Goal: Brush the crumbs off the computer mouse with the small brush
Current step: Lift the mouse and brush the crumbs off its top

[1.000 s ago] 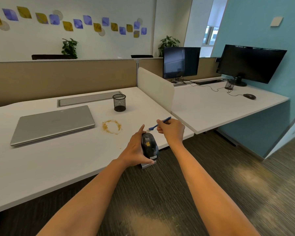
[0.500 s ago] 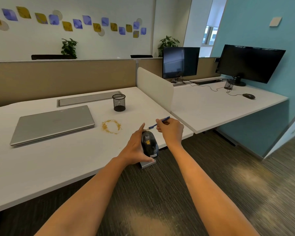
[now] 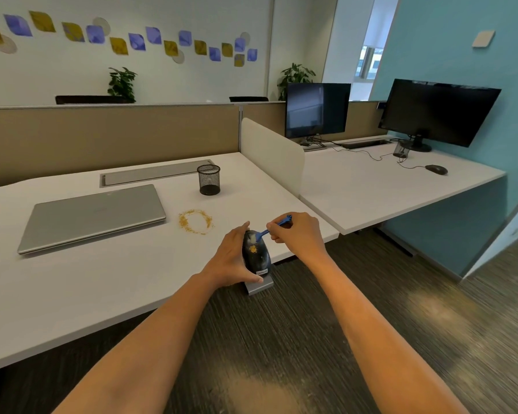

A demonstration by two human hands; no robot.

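1. The mouse (image 3: 256, 253) is gripped by the left hand (image 3: 232, 259) at the counter's (image 3: 102, 279) near edge.
2. The brush (image 3: 275, 226) is pinched by the right hand (image 3: 298, 233).
3. The crumbs (image 3: 253, 249) could be flicked onto the floor (image 3: 311, 324) by hard strokes.

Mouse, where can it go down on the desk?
Bare desk in front of the laptop, toward the near edge, and between the mesh cup and the divider. Crowded at the crumb ring beside the left hand.

Glossy black mouse (image 3: 256, 252); matt white desk (image 3: 102, 279).
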